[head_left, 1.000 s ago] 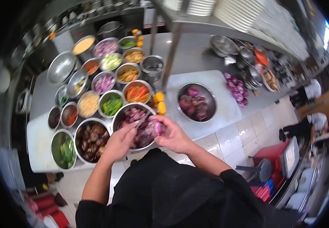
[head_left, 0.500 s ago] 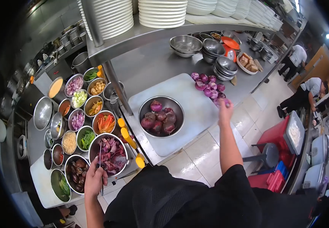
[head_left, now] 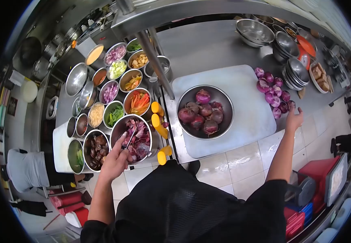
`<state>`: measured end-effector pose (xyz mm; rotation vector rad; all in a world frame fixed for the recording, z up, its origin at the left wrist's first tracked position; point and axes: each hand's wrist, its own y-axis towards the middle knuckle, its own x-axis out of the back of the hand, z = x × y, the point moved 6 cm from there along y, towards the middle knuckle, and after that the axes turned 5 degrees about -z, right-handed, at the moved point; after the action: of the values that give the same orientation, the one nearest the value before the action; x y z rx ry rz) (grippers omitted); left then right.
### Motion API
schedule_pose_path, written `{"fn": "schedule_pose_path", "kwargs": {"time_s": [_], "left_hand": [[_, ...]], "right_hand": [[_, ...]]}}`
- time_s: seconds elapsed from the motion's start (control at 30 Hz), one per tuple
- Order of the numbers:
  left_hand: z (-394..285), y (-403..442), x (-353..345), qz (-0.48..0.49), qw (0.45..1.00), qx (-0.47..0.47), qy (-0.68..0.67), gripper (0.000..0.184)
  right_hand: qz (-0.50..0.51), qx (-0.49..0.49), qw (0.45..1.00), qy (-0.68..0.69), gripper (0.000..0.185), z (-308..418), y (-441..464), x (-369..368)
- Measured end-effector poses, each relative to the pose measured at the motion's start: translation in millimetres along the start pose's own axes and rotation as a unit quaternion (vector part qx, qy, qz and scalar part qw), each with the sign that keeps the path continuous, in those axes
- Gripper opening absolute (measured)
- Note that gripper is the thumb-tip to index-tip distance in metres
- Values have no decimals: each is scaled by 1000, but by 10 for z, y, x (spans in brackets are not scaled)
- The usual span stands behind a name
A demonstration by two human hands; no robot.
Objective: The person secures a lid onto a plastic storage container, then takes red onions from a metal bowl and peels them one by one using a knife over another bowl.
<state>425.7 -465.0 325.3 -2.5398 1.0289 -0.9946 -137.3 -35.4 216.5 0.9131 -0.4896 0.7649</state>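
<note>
My left hand (head_left: pixel 116 160) grips a knife (head_left: pixel 132 135), its thin blade pointing up over a steel pot (head_left: pixel 154 139) of purple onion skins (head_left: pixel 139 142). At the right, my right hand (head_left: pixel 294 120) reaches to the near end of a group of peeled red onions (head_left: pixel 269 97). Its thumb and fingers are apart, and the fingertips are at an onion (head_left: pixel 291 104) there. Between my hands, a steel bowl (head_left: pixel 229 121) of unpeeled red onions (head_left: pixel 203 96) rests on a white cutting board (head_left: pixel 246 81).
Steel containers of cut vegetables, including pepper strips (head_left: pixel 138 102) and mushrooms (head_left: pixel 98 149), crowd the left counter. Yellow handles (head_left: pixel 159 125) stand beside the pot. Steel bowls (head_left: pixel 255 31) and an orange scale (head_left: pixel 305 48) stand at back right. A post (head_left: pixel 156 65) rises behind; a person (head_left: pixel 27 170) is at left.
The view has swung, shifting the counter rightward in the picture. My right hand's fingers have spread at the onion group. My left hand still holds the knife over the pot.
</note>
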Motion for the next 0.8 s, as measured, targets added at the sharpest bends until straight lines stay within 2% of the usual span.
{"fn": "schedule_pose_path", "kwargs": {"time_s": [0.03, 0.1, 0.13, 0.17, 0.23, 0.3, 0.4, 0.43, 0.5, 0.53, 0.67, 0.7, 0.77, 0.8], "left_hand": [[18, 33, 5, -9, 1000, -15, 15, 52], [81, 112, 19, -25, 998, -43, 46, 48], [50, 121, 22, -23, 997, -16, 70, 46], [83, 161, 40, -32, 995, -15, 88, 48], [196, 288, 50, -51, 991, -20, 121, 53], [171, 313, 47, -54, 993, -23, 100, 60], [81, 268, 50, -54, 994, -44, 81, 63], [-7, 194, 49, -28, 998, -26, 47, 60], [15, 169, 84, -34, 997, -66, -4, 56], [61, 169, 114, -32, 996, -79, -16, 55], [113, 47, 285, -15, 993, -98, -68, 50], [108, 11, 344, -10, 992, -96, -81, 49], [166, -8, 401, 8, 985, -134, -111, 47], [147, -32, 413, 21, 981, -159, -113, 47]], "right_hand": [[48, 33, 990, 130, 36, 264, -97, 56], [145, 91, 910, 377, 28, 813, -393, 246], [198, 160, 888, 384, 24, 1232, -633, 516], [248, 227, 858, 387, 22, 1657, -914, 811], [398, 295, 782, 378, 27, 2230, -1450, 1072], [450, 361, 768, 279, 38, 2602, -1876, 1052], [470, 423, 771, 74, 50, 2856, -2287, 844], [465, 414, 780, 65, 53, 2905, -2343, 799], [452, 393, 799, 44, 59, 2965, -2414, 716], [480, 367, 794, 70, 58, 2976, -2437, 684], [457, 298, 811, 210, 53, 2892, -2409, 539], [496, 211, 783, 311, 53, 2939, -2425, 673], [545, 18, 680, 491, 54, 3056, -2496, 1118], [577, 3, 634, 514, 55, 3135, -2619, 1317]]}}
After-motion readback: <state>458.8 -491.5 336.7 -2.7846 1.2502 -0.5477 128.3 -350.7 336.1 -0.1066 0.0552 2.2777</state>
